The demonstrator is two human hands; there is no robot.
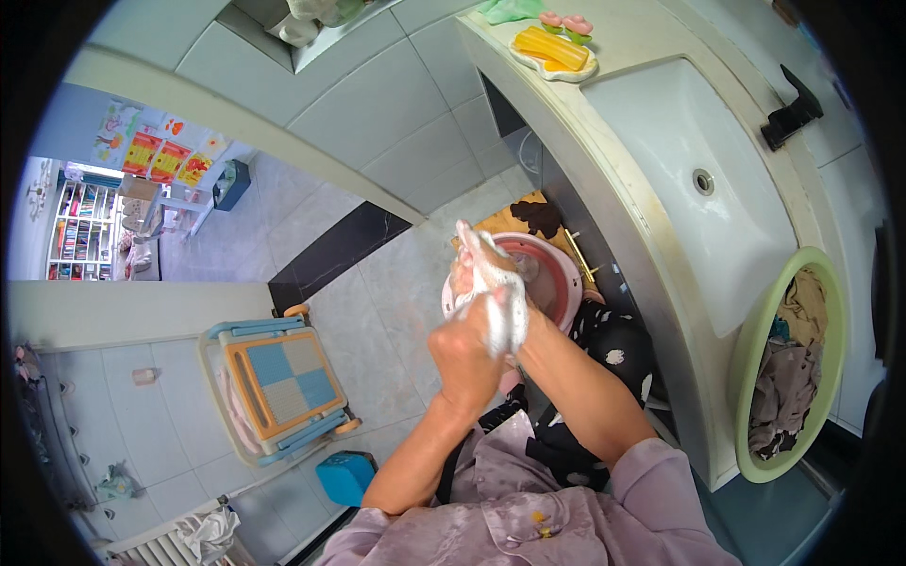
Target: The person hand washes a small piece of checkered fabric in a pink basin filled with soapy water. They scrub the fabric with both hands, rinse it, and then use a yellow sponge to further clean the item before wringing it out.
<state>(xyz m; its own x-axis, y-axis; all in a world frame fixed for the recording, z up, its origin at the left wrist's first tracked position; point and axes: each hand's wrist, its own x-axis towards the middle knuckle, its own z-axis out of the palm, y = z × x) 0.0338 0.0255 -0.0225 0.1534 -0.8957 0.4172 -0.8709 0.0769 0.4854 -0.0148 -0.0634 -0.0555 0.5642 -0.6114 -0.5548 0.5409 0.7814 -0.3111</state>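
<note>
White lather and what looks like a wet white cloth (pixel 506 311) lie between my two hands, above a pink plastic basin (pixel 559 272) on the floor. My left hand (pixel 463 354) is closed around the near part of the soapy cloth, its knuckles up. Beyond it, my right hand (pixel 488 262) is coated in suds, its fingers pointing away over the basin's rim; the foam hides how they hold the cloth. Cloudy water partly shows in the basin. A brown cloth (pixel 536 218) rests on a yellow board behind the basin.
At my right is a counter with a white sink (pixel 708 141) and black faucet (pixel 793 113). A green basin (pixel 743 417) of clothes sits at its near end. Yellow bars lie on a soap dish (pixel 566 71). A folded stand (pixel 283 382) and a blue stool (pixel 345 477) are at left.
</note>
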